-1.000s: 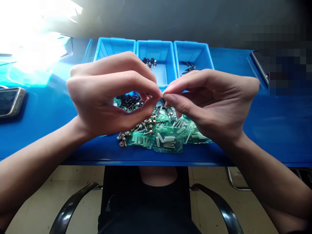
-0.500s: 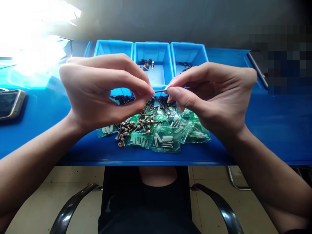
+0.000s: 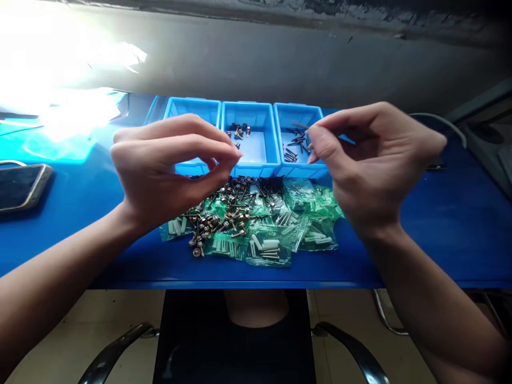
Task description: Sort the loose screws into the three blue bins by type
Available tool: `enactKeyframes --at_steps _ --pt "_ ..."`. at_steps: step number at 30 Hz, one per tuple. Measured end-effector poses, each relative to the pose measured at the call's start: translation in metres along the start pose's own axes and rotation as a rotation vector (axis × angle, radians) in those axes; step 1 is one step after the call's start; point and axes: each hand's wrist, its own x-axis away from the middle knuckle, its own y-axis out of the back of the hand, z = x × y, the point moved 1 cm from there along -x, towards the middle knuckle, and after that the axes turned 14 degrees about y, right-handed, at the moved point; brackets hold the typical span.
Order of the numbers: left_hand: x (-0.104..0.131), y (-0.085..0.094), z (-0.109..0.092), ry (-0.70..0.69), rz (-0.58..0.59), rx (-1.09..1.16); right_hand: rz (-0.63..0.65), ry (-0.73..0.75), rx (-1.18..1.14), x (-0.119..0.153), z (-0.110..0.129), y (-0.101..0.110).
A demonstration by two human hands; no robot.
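My right hand (image 3: 372, 160) is over the front right of the right blue bin (image 3: 298, 169), thumb and forefinger pinched. A thin blurred streak, apparently a black screw (image 3: 299, 126), sticks out left from the fingertips. Several black screws (image 3: 296, 141) lie in that bin. My left hand (image 3: 172, 165) is closed in a pinch before the left and middle bins; anything between its fingertips is hidden. Hex-head screws with washers (image 3: 239, 130) lie in the middle bin (image 3: 260, 169). Below the hands is a loose heap of hex-head screws (image 3: 206, 224) and black screws (image 3: 272, 185).
Green clear packets (image 3: 270, 248) of white wall plugs and screws lie along the heap's front. A left blue bin (image 3: 194, 106) stands partly behind my left hand. At the left lies a phone (image 3: 22, 186). A grey wall (image 3: 248, 58) rises behind the blue table (image 3: 440, 229).
My hands have moved apart. The black screw that spanned both hands' fingertips has gone with my right hand, rightward to the right bin. The camera view has tilted up slightly.
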Motion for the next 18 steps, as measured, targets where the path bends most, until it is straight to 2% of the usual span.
enactKeyframes --at_steps 2,5,8,10,11,14,16,18 --pt "0.0 -0.001 0.003 0.051 -0.05 -0.002 -0.012 0.052 0.161 -0.005 -0.015 0.005" --pt "0.002 -0.002 0.001 0.146 -0.073 0.02 0.098 0.135 0.215 -0.008 -0.025 0.009" --pt "0.005 -0.002 -0.007 0.251 -0.122 0.036 0.216 0.328 0.153 -0.004 -0.014 0.008" --pt "0.007 -0.003 -0.009 0.321 -0.127 0.065 0.365 0.457 0.091 0.002 -0.003 0.003" --pt "0.007 -0.004 -0.008 0.321 -0.13 0.08 0.45 0.525 0.069 0.005 0.001 0.001" --pt "0.006 -0.007 -0.003 0.198 -0.167 0.118 0.715 0.698 0.064 0.013 0.005 -0.007" --pt "0.006 -0.008 -0.001 0.177 -0.169 0.104 0.813 0.731 0.082 0.014 0.003 -0.01" --pt "0.006 -0.008 -0.001 0.209 -0.147 0.088 0.851 0.725 0.086 0.014 0.0 -0.011"
